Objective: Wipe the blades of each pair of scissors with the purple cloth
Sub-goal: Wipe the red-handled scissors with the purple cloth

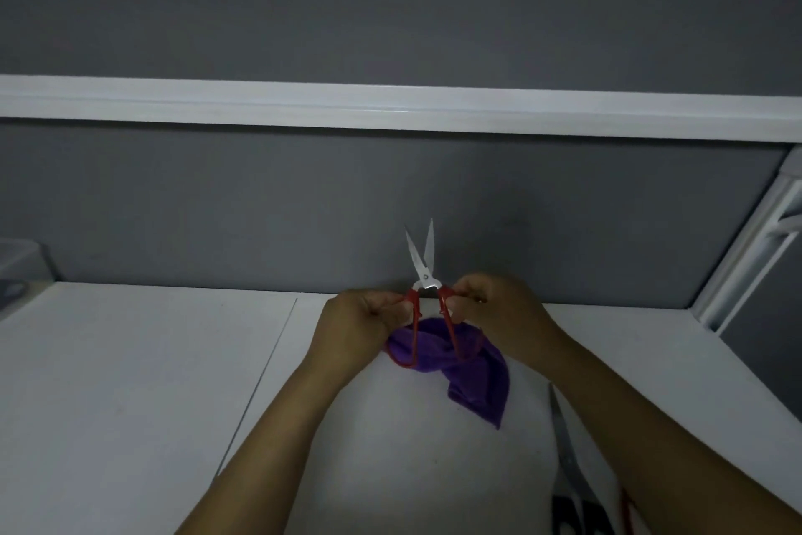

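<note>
just above the crumpled purple microfibre cloth (468, 374), red-handled steel scissors (423, 270) stand blades-up, tips slightly parted. left hand (369, 317) pinches one red handle loop, right hand (490, 309) pinches the other, fingers curled. likely spreading the handles so each blade face opens for wiping. handle loops overlap the cloth; cannot tell if cloth hangs from the right hand or lies on the white worktop (130, 361) under it. cloth is off the blades, so wiping this pair looks not yet begun. right of the cloth and nearer, grey-bladed second pair of scissors (562, 434) lies partly hidden by the right forearm.
</note>
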